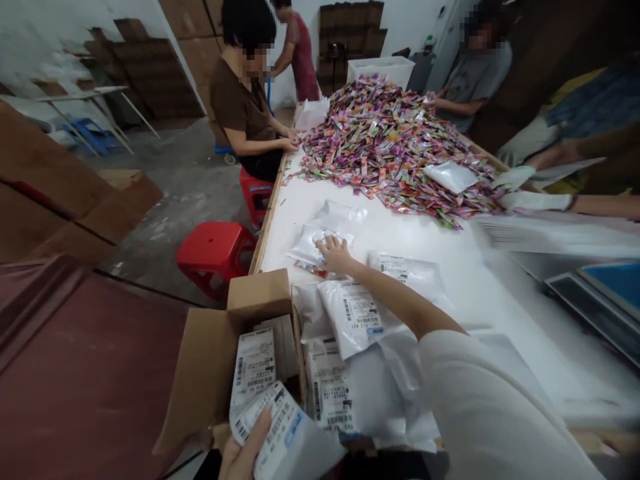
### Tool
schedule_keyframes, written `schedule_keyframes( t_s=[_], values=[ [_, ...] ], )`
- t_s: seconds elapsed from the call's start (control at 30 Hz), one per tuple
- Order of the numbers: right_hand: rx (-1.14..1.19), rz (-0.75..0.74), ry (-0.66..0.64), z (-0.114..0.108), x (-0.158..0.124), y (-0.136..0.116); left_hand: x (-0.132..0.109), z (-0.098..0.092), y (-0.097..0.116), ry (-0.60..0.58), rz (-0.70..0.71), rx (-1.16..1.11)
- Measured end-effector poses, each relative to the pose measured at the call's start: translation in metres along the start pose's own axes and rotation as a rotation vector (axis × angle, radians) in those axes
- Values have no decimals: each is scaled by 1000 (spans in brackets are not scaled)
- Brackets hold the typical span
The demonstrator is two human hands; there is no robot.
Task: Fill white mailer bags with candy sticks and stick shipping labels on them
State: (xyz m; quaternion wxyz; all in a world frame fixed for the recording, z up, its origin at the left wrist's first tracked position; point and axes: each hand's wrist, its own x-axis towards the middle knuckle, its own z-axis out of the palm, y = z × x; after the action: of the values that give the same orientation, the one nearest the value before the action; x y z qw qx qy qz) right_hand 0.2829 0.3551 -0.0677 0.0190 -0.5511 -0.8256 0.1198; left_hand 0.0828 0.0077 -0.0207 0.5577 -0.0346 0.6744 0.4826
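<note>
At the bottom of the view my left hand (243,450) is closed on a white poly mailer (293,433) with a printed barcode label, its thumb on top. This mailer is tilted at the near side of an open cardboard box (200,380). Inside the box stands another labelled mailer (254,367). My right hand (336,255) reaches across the table, fingers spread, and rests on a white mailer (305,243). A small colourful packet (314,269) lies just below it. Under my right forearm are several labelled mailers (353,317) in a loose pile.
A large heap of small colourful packets (385,140) covers the far part of the white table (425,237). Red stools (215,243) stand left of it. Co-workers sit or stand around, one with gloved hands (535,200) at right. A scale-like device (600,300) is at right.
</note>
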Motion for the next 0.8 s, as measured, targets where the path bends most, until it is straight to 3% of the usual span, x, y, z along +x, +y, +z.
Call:
schedule_keyframes(
  t_s=[0.07, 0.13, 0.23, 0.3, 0.37, 0.43, 0.53, 0.6, 0.7, 0.8],
  values=[
    [63, 80, -54, -19, -3, -4, -7, 3, 1, -40, 26, -11],
    [184, 113, 51, -48, -20, -10, -14, 4, 2, -74, 49, -7],
    [493, -26, 255, -92, -82, -32, -22, 4, 2, -119, 90, -2],
    [638, -194, 166, -104, -140, -58, -28, 4, -2, -173, 137, 35],
    [643, -320, 10, -96, -193, -87, -34, 5, -7, -244, 204, 127],
    [694, -369, -64, -72, -225, -114, -39, 6, -14, -299, 362, 227],
    [965, -363, -51, -39, -235, -138, -42, 8, -22, -314, 686, 329],
    [1071, -354, -30, -31, -234, -143, -42, 8, -24, -302, 804, 354],
    [953, -334, 20, -36, -244, -143, -44, 7, -22, -249, 872, 322],
    [842, -286, 73, -43, -261, -140, -52, 6, -17, -261, 837, 411]
  ],
)
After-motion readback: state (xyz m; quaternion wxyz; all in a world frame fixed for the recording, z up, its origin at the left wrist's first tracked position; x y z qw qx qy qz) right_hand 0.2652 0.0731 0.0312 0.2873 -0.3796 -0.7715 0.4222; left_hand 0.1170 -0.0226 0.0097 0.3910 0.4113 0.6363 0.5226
